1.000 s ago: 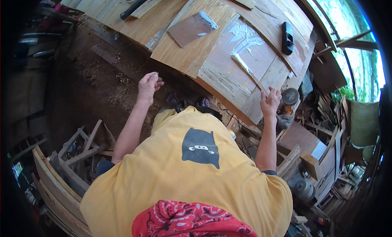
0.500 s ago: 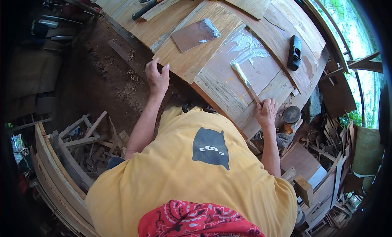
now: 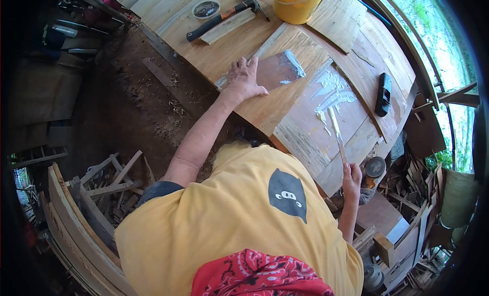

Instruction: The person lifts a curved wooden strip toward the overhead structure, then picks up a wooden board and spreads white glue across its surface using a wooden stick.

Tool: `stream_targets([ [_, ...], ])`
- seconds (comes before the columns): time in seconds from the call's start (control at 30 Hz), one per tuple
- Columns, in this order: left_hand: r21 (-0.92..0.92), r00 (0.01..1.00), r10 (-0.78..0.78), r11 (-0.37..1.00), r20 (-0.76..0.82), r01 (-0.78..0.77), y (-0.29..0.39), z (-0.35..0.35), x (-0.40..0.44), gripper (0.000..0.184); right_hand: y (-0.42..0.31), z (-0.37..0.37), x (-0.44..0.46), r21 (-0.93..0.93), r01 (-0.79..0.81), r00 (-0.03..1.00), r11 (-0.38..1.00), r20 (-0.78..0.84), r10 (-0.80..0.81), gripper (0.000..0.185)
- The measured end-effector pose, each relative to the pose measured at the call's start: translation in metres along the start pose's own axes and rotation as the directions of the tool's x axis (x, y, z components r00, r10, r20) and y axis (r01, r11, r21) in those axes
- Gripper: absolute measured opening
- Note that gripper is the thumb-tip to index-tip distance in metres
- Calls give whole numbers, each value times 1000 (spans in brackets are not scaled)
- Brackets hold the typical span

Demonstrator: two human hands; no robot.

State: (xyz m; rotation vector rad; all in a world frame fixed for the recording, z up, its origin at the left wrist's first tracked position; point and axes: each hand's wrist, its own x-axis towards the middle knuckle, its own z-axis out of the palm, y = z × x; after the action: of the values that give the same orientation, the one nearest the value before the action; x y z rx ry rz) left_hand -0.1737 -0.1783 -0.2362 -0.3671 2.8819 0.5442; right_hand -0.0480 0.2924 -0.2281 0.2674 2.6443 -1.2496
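Note:
My right hand (image 3: 352,181) is closed round the lower end of a thin wooden stick (image 3: 337,134), whose far part is coated in white paste. The stick's tip reaches the white paste (image 3: 333,92) smeared over the brown panel (image 3: 311,115). My left hand (image 3: 245,78) has its fingers spread over the left end of a small thin brown board (image 3: 275,72). White paste covers that board's far right corner. Whether the left fingers press on the board or only hover, I cannot tell.
A hammer (image 3: 221,22), a round tin (image 3: 206,9) and a yellow bucket (image 3: 297,5) stand on the far side of the wooden worktop (image 3: 196,54). A black hand plane (image 3: 383,95) rests at the right. Scrap wood (image 3: 119,186) lies around the floor.
My left hand has moved from the worktop's near edge onto the small board, its fingers spreading. My right hand has drawn back toward my body with the stick.

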Motion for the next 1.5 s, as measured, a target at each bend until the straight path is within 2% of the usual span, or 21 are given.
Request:
stream_targets([
  [0.03,-21,1000,-8,1000,30,9,-1,-4,2,116,-4,2,-5,87,-48,998,995,33,45,15],
  [0.13,-140,987,53,987,-149,-74,-21,9,15,83,-17,14,-17,219,-118,989,969,113,95,12],
  [0.17,-180,976,77,977,-204,-114,-27,8,19,73,-19,17,-21,224,-115,991,968,93,96,11],
  [0.2,-356,983,74,926,-167,-130,-32,8,22,61,-19,23,-25,231,-114,992,966,79,98,10],
  [0.23,-517,989,75,846,-127,-131,-38,7,25,49,-18,29,-28,239,-113,993,964,67,100,10],
  [0.27,-662,993,84,739,-89,-121,-43,5,27,37,-18,34,-31,166,-91,996,982,35,86,9],
  [0.37,-876,977,-33,451,-210,-174,-59,13,35,19,-20,51,-39,-43,44,996,998,-73,-47,10],
  [0.4,-933,982,-65,329,-177,-147,-66,10,39,12,-15,57,-40,-21,35,996,999,-79,-37,10],
  [0.5,-953,923,-236,93,-303,-289,-93,0,62,10,-3,73,-40,4,24,990,1000,-142,-23,11],
  [0.57,-954,889,-395,-85,-232,-287,-114,-10,78,8,-12,78,-41,30,-15,989,999,-149,20,11],
  [0.73,-903,881,-447,-299,-154,-309,-142,-14,106,8,-22,90,-35,0,-6,986,1000,-166,6,14],
  [0.83,-872,862,-488,-353,-137,-339,-144,-5,116,8,-32,93,-34,-37,54,982,998,-178,-60,16],
  [0.87,-879,883,-456,-368,-115,-304,-150,0,120,10,-22,94,-34,38,-7,986,999,-164,14,13],
  [0.97,-878,887,-457,-398,-63,-268,-156,11,125,14,-21,91,-35,124,-5,980,992,-197,29,10],
  [1.0,-866,919,-387,-434,-68,-247,-158,11,124,14,-17,87,-36,156,-21,977,988,-208,53,9],
  [1.07,-877,936,-351,-440,-29,-192,-155,15,124,14,-11,87,-35,230,-39,975,973,-206,88,8],
  [1.23,-911,980,-196,-400,-21,-99,-124,20,109,16,0,86,-34,246,-74,971,966,-204,126,8],
  [1.4,-923,988,-150,-378,-16,-72,-107,19,97,14,9,85,-31,191,-38,974,981,-213,79,8],
  [1.5,-945,996,-90,-328,20,-11,-80,14,76,12,14,76,-29,228,-30,973,973,-216,81,9],
])
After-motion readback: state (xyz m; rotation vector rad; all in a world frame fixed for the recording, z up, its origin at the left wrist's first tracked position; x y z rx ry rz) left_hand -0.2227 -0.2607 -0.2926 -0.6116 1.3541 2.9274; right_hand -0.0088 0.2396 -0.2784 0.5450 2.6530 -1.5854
